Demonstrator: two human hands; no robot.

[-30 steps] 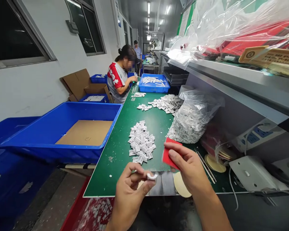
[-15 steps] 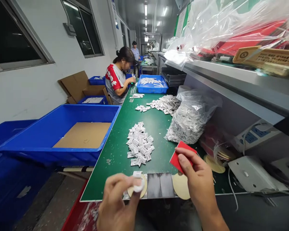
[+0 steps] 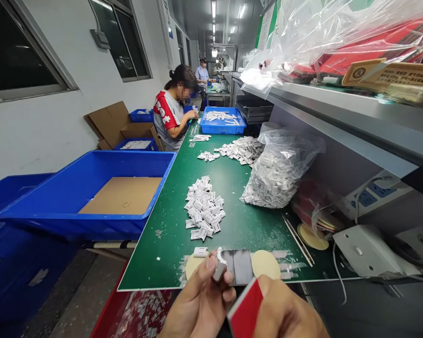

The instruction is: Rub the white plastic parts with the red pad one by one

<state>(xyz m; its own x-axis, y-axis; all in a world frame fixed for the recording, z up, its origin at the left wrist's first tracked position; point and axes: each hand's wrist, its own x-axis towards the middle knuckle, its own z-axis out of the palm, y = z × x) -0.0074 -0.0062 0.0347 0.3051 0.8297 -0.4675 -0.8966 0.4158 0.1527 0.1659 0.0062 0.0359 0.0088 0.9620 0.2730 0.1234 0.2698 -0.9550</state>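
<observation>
In the head view, my left hand (image 3: 199, 303) pinches a small white plastic piece (image 3: 219, 266) with a notched top between thumb and fingers, above the near table edge. My right hand (image 3: 285, 310) grips a flat red pad (image 3: 247, 309) with a pale edge, held tilted close to the right of the piece; they appear apart. Beyond the hands are two dark grey rectangles (image 3: 242, 266), flanked by cream discs, one on the left (image 3: 192, 268) and one on the right (image 3: 265, 264). Another white piece (image 3: 200, 252) lies by the left disc.
A heap of white pieces (image 3: 204, 209) lies on the green table (image 3: 169, 211). To its right stand a plastic bag of pieces (image 3: 273, 180) and thin metal tools (image 3: 298, 240). A blue bin (image 3: 102, 218) flanks the table; a co-worker (image 3: 174, 108) sits farther along.
My right hand has moved down and left with the red pad, closer to my left hand. My left hand has shifted right and turned, still pinching the white piece.
</observation>
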